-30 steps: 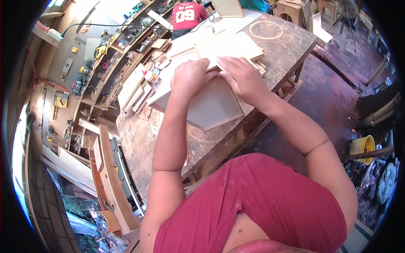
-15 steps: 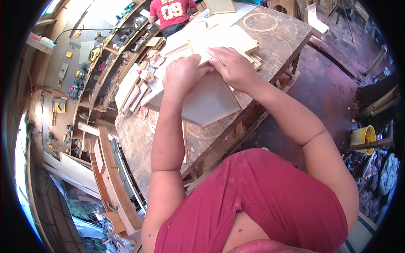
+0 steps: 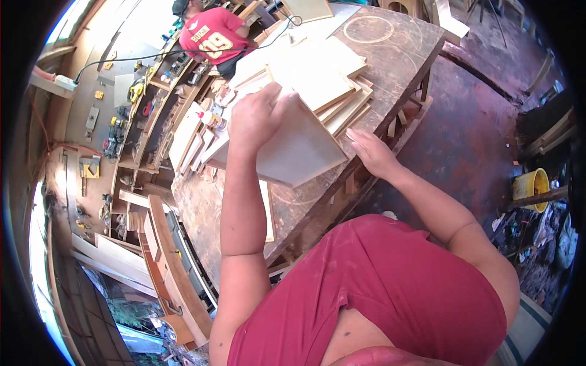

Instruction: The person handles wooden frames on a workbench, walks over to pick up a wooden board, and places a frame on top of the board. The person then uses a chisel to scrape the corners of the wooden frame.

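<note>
Workshop bench [image 3: 409, 52] | one framed panel [image 3: 302, 152] on it | left hand [image 3: 259, 116] curled at panel's upper edge, fingertips hidden, grip unclear | right hand [image 3: 371, 151] open beside right corner | one red-capped bottle [image 3: 213, 119] | stacked frames [image 3: 349, 108] overlapping, uncountable | one co-worker [image 3: 213, 38], legs hidden

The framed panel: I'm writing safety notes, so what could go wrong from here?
Only the left hand seems to grip the framed panel, so it might slip. The red-capped bottle close by could get knocked. The uneven stack of boards behind could slide if bumped.
</note>
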`<move>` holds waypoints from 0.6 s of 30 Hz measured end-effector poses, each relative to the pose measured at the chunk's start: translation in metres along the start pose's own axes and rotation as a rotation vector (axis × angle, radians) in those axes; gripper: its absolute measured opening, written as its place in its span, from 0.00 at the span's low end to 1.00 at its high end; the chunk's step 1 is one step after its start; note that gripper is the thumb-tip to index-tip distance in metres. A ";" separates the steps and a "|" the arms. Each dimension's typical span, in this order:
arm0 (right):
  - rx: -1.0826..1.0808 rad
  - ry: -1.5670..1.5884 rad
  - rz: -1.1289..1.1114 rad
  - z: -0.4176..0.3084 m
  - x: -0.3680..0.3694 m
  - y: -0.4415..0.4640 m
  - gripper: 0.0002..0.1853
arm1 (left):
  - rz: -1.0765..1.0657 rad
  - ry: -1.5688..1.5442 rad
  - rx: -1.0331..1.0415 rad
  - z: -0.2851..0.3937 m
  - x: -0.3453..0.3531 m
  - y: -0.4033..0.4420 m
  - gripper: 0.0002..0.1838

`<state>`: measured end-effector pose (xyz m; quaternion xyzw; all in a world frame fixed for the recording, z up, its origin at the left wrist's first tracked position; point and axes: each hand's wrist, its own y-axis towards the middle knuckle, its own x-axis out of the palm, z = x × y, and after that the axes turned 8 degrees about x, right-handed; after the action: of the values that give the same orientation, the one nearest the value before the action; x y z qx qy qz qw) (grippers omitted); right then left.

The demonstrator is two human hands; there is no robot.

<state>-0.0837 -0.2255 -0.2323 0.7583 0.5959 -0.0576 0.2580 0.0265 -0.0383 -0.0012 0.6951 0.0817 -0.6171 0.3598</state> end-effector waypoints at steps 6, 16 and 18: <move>0.076 -0.038 -0.041 0.022 0.000 -0.032 0.21 | -0.102 0.061 -0.140 0.015 -0.006 0.008 0.26; 0.104 0.001 -0.097 0.031 -0.001 -0.047 0.21 | -0.241 -0.366 -0.354 0.008 -0.011 0.020 0.30; 0.120 0.022 -0.136 0.033 0.000 -0.050 0.21 | -0.232 -0.357 -0.368 0.008 -0.009 0.022 0.30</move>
<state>-0.1235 -0.2326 -0.2769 0.7308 0.6442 -0.1023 0.2011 0.0302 -0.0564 0.0164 0.4842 0.2066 -0.7417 0.4157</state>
